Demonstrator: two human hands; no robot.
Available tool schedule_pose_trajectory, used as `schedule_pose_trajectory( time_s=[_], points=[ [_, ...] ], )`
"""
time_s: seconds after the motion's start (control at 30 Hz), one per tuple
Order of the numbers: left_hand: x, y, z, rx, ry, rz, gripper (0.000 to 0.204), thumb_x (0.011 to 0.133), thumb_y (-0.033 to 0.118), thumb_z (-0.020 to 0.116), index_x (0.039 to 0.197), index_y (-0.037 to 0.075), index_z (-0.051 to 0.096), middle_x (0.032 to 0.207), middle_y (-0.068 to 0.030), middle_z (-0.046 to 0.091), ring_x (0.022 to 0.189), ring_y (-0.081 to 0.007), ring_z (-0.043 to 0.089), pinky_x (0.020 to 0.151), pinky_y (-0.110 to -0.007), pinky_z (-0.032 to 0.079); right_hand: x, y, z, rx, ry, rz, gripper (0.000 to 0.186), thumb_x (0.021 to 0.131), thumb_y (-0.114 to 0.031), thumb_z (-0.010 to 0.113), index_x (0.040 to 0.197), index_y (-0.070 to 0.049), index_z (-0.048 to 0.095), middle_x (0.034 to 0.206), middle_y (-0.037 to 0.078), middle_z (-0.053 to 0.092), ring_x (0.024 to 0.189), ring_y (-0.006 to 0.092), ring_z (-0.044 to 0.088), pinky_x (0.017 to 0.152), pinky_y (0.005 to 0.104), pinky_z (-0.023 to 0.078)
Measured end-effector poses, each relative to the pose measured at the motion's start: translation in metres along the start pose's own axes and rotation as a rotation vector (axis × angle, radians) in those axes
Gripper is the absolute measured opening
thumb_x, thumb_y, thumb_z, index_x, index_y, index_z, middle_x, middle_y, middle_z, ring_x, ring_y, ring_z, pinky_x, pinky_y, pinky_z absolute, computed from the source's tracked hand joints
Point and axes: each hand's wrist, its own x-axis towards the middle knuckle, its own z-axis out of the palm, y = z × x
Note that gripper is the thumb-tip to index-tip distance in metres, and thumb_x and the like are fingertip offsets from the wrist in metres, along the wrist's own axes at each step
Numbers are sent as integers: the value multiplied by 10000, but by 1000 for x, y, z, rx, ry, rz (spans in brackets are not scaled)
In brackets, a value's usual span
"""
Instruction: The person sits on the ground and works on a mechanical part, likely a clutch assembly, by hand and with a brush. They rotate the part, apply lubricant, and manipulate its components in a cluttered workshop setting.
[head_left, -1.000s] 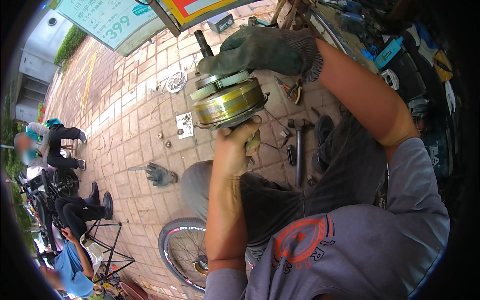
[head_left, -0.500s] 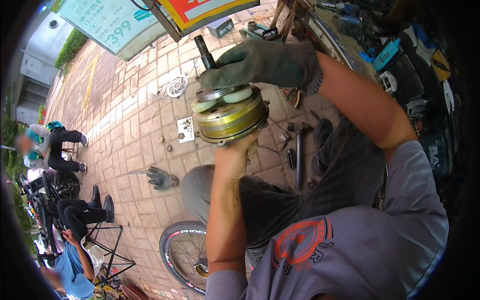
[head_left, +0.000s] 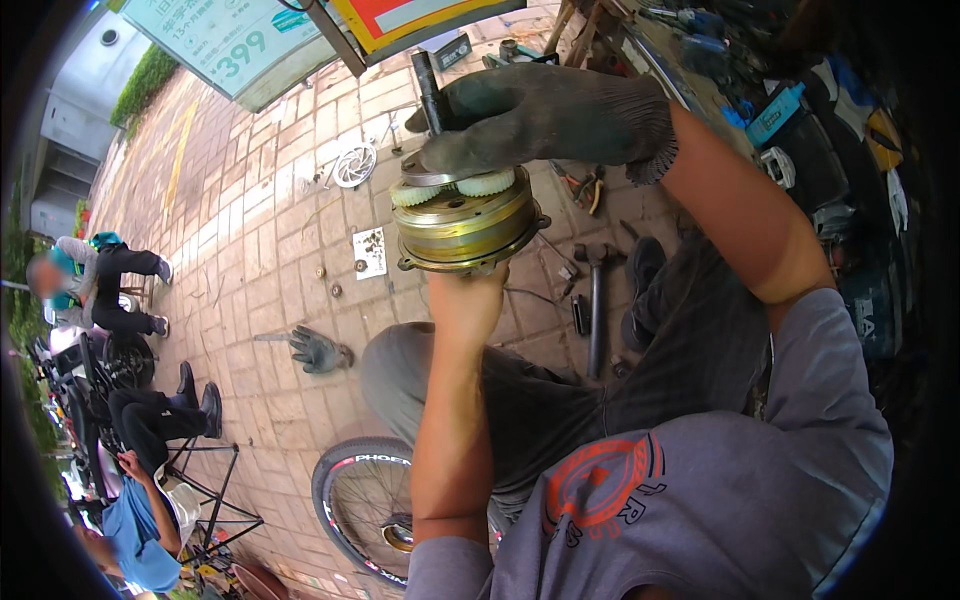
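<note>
A round hub motor core (head_left: 465, 235), with yellowish metal sides and small lugs along its lower rim, is raised over the paving. My bare left hand (head_left: 470, 298) supports it from below, its fingers mostly hidden under the core. White toothed gears (head_left: 487, 183) show on top, with a metal disc (head_left: 430, 179) over them. My right hand (head_left: 550, 115), in a dark work glove, closes around the base of a dark upright shaft (head_left: 431, 95), thumb down by the disc. Whether disc and shaft are seated on the core cannot be told.
A hammer (head_left: 597, 310), pliers (head_left: 585, 190), a spare glove (head_left: 320, 350), a brake disc (head_left: 354, 165) and a white paper with small parts (head_left: 369, 254) lie on the paving. A bicycle wheel (head_left: 330, 500) is by my left knee. Two people sit at far left.
The motor core has shifted slightly up and right and now appears more side-on, so less of the gears shows. My gloved right hand has moved right with the shaft. Both hands keep their hold.
</note>
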Motion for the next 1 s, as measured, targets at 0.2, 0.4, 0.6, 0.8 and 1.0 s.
schedule_pose_trajectory(
  time_s=[0.2, 0.4, 0.6, 0.8, 1.0],
  points=[
    [-3, 7, 1, 73, 30, 141, 338, 732, 15, 636, 1068, -7, 602, 1054, -151, 645, 1000, -270, 611, 868, -343, 455, 7, 16, -4, -143, 14, -143, 561, 761, -433, 729, 1052, 29, 603, 860, 106, 634, 824, 170, 597, 732, 324, 491],
    [-4, 15, 1, 114, 50, 223, 330, 705, -37, 559, 1031, -19, 610, 998, -165, 659, 942, -292, 628, 833, -341, 465, 3, 0, 3, -225, 66, -35, 578, 737, -466, 731, 985, 37, 589, 806, 98, 628, 748, 158, 591, 656, 311, 491],
    [-4, 19, 1, 161, 30, 191, 287, 752, 36, 638, 1033, -20, 616, 986, -133, 667, 917, -230, 625, 823, -322, 463, 5, 11, 1, -208, 49, 11, 749, 727, -487, 732, 1188, 67, 533, 927, 147, 633, 891, 201, 611, 787, 328, 503],
    [-5, 12, -2, 164, 40, 242, 325, 758, 58, 676, 1066, -17, 603, 1044, -146, 649, 969, -242, 609, 859, -331, 451, 3, 6, -5, -129, 1, -26, 650, 785, -477, 679, 1167, 37, 569, 1010, 156, 635, 947, 216, 618, 841, 339, 494],
    [-10, 4, -4, 370, 65, 313, 329, 782, 68, 643, 1100, 1, 590, 1106, -154, 623, 1040, -286, 580, 912, -366, 433, -10, -10, -21, 46, 206, -94, 482, 898, -427, 577, 1129, -6, 621, 1030, 121, 646, 1016, 168, 579, 898, 319, 454]
  ],
)
